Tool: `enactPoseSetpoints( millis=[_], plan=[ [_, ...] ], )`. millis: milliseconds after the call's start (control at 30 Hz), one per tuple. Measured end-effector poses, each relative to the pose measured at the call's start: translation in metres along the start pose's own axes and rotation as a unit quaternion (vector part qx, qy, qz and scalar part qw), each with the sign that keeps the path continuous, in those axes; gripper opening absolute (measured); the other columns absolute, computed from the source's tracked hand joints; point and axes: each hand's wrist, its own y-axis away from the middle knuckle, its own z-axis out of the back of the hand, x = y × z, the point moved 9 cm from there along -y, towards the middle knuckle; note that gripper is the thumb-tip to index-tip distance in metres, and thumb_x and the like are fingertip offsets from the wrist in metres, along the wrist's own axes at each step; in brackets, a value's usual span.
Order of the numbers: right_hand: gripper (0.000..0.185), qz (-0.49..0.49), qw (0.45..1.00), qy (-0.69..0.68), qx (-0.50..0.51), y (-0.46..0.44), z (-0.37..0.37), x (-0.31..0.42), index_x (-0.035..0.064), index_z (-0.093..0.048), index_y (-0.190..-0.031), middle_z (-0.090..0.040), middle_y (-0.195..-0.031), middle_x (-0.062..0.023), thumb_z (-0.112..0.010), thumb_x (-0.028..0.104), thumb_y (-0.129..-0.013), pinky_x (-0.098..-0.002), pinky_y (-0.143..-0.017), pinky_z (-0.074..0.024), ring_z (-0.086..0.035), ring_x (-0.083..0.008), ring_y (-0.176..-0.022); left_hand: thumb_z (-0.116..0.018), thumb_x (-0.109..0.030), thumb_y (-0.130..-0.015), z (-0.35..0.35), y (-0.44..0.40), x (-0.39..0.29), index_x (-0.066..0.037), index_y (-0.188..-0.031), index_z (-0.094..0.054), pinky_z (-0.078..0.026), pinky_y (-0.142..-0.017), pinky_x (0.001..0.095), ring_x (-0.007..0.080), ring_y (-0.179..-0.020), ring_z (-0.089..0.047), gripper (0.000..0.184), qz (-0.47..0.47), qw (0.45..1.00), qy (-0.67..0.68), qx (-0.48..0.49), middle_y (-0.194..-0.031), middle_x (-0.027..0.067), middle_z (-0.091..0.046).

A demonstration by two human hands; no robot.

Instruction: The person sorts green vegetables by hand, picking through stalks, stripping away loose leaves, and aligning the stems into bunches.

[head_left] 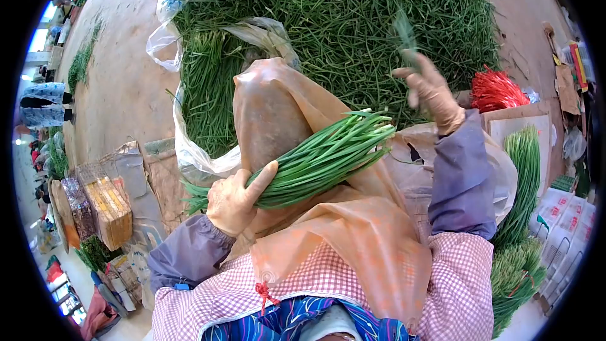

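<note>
My left hand (235, 203) is closed around a bundle of green garlic chives (328, 158) that lies slantwise across my lap, pale cut ends up and to the right. My right hand (434, 93) is raised at the right, over the edge of a large heap of loose chives (353, 31). Its fingers are spread and partly blurred. A smeared wisp of green blades (404, 30) is at its fingertips; I cannot tell whether they touch it. A translucent tan plastic apron (271, 107) covers my knees.
Straighter chives (211, 88) lie left of my knee beside a white plastic bag (205, 163). Red ties (497, 90) are piled at the right. Chive bundles (522, 164) stand along my right side, near white packages (565, 221). Boxes (106, 205) sit at the left.
</note>
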Motion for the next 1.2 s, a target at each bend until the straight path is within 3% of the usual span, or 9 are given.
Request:
enactPoseSetpoints(
  millis=[267, 433, 533, 600, 667, 733, 900, 1100, 1200],
  plan=[
    [0.019, -0.099, 0.981, -0.131, 0.105, -0.001, -0.043, -0.024, 0.0068, -0.059, -0.1, -0.053, -0.066, 0.0045, -0.064, 0.018, -0.086, -0.0197, -0.04, -0.0331, -0.046, -0.0043, -0.049, -0.061, 0.008, -0.064, 0.002, -0.005, 0.011, -0.017, -0.143, -0.044, -0.051, -0.068, 0.0398, 0.0333, -0.079, -0.064, 0.085, 0.011, 0.989, 0.141, -0.04, -0.088, 0.0133, -0.06],
    [0.018, 0.226, 0.835, -0.487, 0.126, 0.017, 0.059, 0.062, 0.0012, -0.056, -0.104, -0.037, -0.054, 0.0073, -0.047, 0.017, -0.102, -0.0229, -0.036, -0.0284, -0.033, -0.0035, -0.04, -0.058, 0.013, -0.074, -0.007, -0.007, 0.026, -0.009, -0.145, -0.039, -0.048, -0.093, 0.0332, 0.0321, -0.112, -0.062, 0.077, 0.046, 0.94, 0.337, -0.006, -0.122, 0.0191, -0.061],
    [0.026, -0.017, 0.991, 0.04, -0.128, 0.01, 0.118, 0.006, 0.0035, -0.062, -0.106, -0.056, -0.07, 0.0015, -0.056, 0.027, -0.097, -0.0246, -0.048, -0.0416, -0.049, -0.0077, -0.052, -0.06, 0.011, -0.077, -0.014, -0.006, 0.031, -0.008, -0.145, -0.038, -0.045, -0.097, 0.0322, 0.0275, -0.117, -0.059, 0.074, 0.057, 0.914, 0.402, -0.018, -0.126, 0.0173, -0.06],
    [0.04, -0.122, 0.794, 0.582, -0.123, 0.005, 0.133, -0.035, 0.0041, -0.061, -0.119, -0.067, -0.104, -0.008, -0.07, 0.023, -0.085, -0.0337, -0.084, -0.0496, -0.063, -0.0234, -0.098, -0.061, 0.009, -0.079, -0.017, -0.006, 0.032, -0.004, -0.146, -0.035, -0.039, -0.104, 0.0317, 0.0227, -0.126, -0.05, 0.073, 0.075, 0.887, 0.456, 0.011, -0.134, 0.0155, -0.055],
    [0.047, 0.075, 0.741, 0.623, -0.239, 0.034, 0.077, 0.018, 0.008, -0.059, -0.123, -0.063, -0.114, -0.0116, -0.074, 0.017, -0.079, -0.0382, -0.091, -0.0475, -0.06, -0.0287, -0.106, -0.061, 0.009, -0.08, -0.017, -0.006, 0.03, -0.002, -0.146, -0.033, -0.036, -0.106, 0.0314, 0.0208, -0.129, -0.047, 0.073, 0.077, 0.872, 0.483, 0.018, -0.137, 0.0147, -0.052],
    [0.055, 0.27, 0.899, 0.294, -0.183, 0.051, 0.015, 0.053, 0.0152, -0.058, -0.128, -0.059, -0.121, -0.0129, -0.075, 0.016, -0.076, -0.041, -0.1, -0.0421, -0.055, -0.0313, -0.115, -0.064, 0.005, -0.08, -0.024, -0.001, 0.029, 0.0, -0.149, -0.026, -0.029, -0.11, 0.0316, 0.019, -0.134, -0.039, 0.079, 0.122, 0.822, 0.551, 0.073, -0.144, 0.0123, -0.044],
    [0.047, 0.497, 0.745, 0.446, -0.001, 0.09, -0.132, 0.117, 0.0124, -0.064, -0.116, -0.06, -0.121, -0.0117, -0.077, 0.014, -0.071, -0.046, -0.101, -0.0414, -0.052, -0.0334, -0.122, -0.071, -0.004, -0.077, -0.022, -0.003, 0.022, 0.0, -0.15, -0.02, -0.023, -0.114, 0.0329, 0.0167, -0.138, -0.031, 0.089, 0.172, 0.739, 0.632, 0.159, -0.148, 0.0093, -0.039],
    [0.037, 0.573, 0.73, 0.363, 0.082, 0.067, -0.164, 0.112, 0.0112, -0.066, -0.102, -0.065, -0.107, -0.0124, -0.077, 0.008, -0.068, -0.0444, -0.09, -0.0488, -0.063, -0.0336, -0.102, -0.077, -0.01, -0.07, -0.029, 0.008, 0.03, -0.01, -0.149, -0.029, -0.04, -0.05, 0.0199, 0.0047, -0.07, -0.05, 0.092, 0.226, 0.694, 0.648, 0.217, -0.12, 0.0002, -0.057],
    [0.027, 0.481, 0.845, 0.223, 0.078, 0.044, -0.151, 0.108, 0.0076, -0.065, -0.102, -0.068, -0.093, -0.011, -0.072, 0.002, -0.077, -0.0356, -0.08, -0.0528, -0.067, -0.0265, -0.091, -0.077, -0.01, -0.069, -0.032, 0.008, 0.032, -0.01, -0.148, -0.031, -0.041, -0.051, 0.0211, 0.0057, -0.067, -0.051, 0.091, 0.231, 0.689, 0.649, 0.224, -0.108, -0.0002, -0.059]
  ],
)
